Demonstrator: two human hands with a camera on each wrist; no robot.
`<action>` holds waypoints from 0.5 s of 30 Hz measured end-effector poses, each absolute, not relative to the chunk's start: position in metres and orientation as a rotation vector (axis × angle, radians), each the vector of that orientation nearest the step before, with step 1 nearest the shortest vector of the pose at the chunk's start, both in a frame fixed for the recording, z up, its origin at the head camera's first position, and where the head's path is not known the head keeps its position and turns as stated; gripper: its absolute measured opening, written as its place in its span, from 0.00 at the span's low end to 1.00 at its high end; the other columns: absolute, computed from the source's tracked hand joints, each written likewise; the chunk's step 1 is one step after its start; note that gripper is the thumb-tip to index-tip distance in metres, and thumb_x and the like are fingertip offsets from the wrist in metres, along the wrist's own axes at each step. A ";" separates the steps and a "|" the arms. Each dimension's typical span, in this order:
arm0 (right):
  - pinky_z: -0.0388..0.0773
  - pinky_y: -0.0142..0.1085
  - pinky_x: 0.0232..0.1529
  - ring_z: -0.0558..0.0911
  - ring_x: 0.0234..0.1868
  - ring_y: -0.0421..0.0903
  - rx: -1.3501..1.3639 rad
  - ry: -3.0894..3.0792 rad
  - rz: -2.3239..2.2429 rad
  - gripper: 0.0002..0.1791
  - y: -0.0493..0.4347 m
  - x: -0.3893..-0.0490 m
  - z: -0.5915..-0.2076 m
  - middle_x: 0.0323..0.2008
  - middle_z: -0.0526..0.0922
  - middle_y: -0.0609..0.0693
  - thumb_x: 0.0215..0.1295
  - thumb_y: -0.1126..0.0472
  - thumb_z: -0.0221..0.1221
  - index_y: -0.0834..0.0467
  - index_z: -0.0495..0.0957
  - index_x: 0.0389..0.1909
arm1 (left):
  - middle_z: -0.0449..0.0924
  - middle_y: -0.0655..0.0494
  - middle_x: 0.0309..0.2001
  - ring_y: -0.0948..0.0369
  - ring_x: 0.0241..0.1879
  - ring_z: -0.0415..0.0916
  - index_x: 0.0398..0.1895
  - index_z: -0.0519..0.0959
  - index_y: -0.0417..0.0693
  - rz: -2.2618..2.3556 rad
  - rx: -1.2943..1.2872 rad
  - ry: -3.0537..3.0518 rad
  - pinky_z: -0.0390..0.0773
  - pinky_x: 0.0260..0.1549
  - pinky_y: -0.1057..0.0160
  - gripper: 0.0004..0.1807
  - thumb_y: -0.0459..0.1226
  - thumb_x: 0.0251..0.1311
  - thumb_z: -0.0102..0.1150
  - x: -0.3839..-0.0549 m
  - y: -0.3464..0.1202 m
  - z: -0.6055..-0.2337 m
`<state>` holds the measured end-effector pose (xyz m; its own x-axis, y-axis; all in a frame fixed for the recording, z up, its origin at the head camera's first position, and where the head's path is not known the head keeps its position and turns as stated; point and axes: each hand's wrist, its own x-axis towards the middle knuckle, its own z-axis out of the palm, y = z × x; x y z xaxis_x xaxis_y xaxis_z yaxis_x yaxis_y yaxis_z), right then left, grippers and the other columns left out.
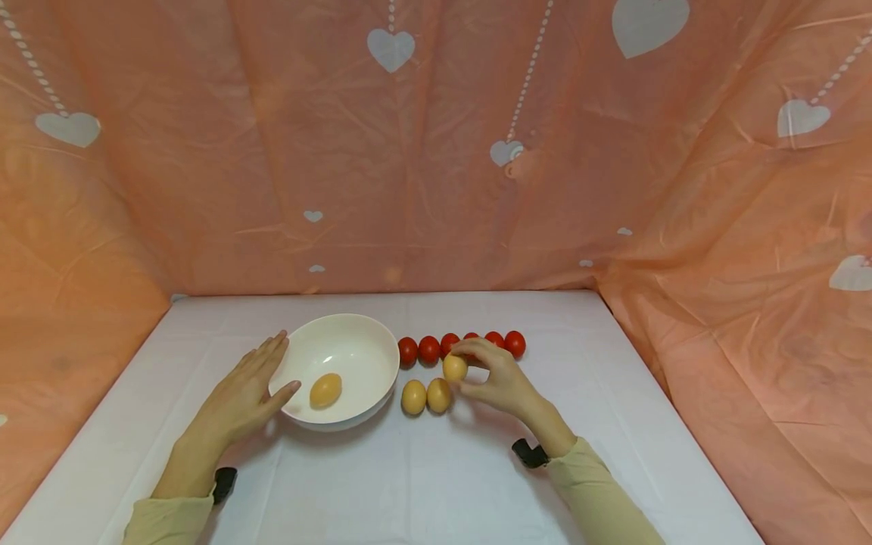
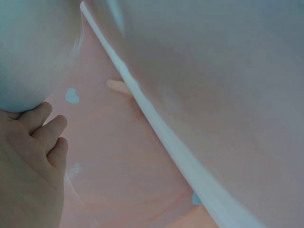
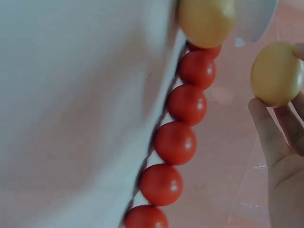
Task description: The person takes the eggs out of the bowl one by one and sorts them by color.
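A white bowl (image 1: 364, 363) stands left of the middle of the table with one smooth yellow egg-shaped thing (image 1: 325, 390) inside. My left hand (image 1: 235, 401) rests against the bowl's left side, fingers straight along the rim and thumb over its edge; in the left wrist view its fingertips meet the bowl's outer wall (image 2: 38, 52). My right hand (image 1: 497, 378) pinches another yellow egg-shaped thing (image 3: 276, 73) between thumb and fingertips, raised off the table. Two more like it (image 1: 413, 397) lie side by side just left of that hand. Behind it runs a row of red tomatoes (image 1: 429, 350), partly hidden by the fingers.
A white cloth covers the table (image 1: 381, 484). An orange sheet (image 1: 436, 174) with pale hearts hangs behind and along both sides. The tomato row (image 3: 175, 142) starts close to the bowl's right side and extends rightward.
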<state>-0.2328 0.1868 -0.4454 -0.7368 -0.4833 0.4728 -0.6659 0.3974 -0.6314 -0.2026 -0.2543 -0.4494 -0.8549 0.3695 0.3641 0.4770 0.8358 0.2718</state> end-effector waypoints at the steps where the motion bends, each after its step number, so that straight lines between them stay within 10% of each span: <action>1: 0.84 0.41 0.58 0.85 0.54 0.51 1.017 -2.451 1.247 0.27 0.189 -0.233 -0.447 0.54 0.84 0.54 0.55 0.72 0.73 0.63 0.81 0.58 | 0.58 0.34 0.78 0.35 0.75 0.58 0.77 0.60 0.28 -0.517 -0.645 -2.717 0.49 0.81 0.51 0.44 0.51 0.72 0.60 -0.203 -0.255 -0.450; 15: 0.84 0.41 0.59 0.85 0.54 0.51 1.045 -2.688 1.106 0.28 0.204 -0.233 -0.454 0.54 0.84 0.53 0.52 0.72 0.72 0.63 0.81 0.57 | 0.57 0.33 0.79 0.34 0.75 0.58 0.77 0.59 0.27 -0.520 -0.638 -2.734 0.48 0.81 0.51 0.44 0.52 0.72 0.59 -0.203 -0.254 -0.451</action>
<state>-0.2326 0.2041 -0.4543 -0.7700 -0.5694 0.2880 -0.6072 0.5150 -0.6050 -0.2030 -0.2541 -0.4511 -0.8613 0.3676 0.3506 0.4706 0.8373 0.2782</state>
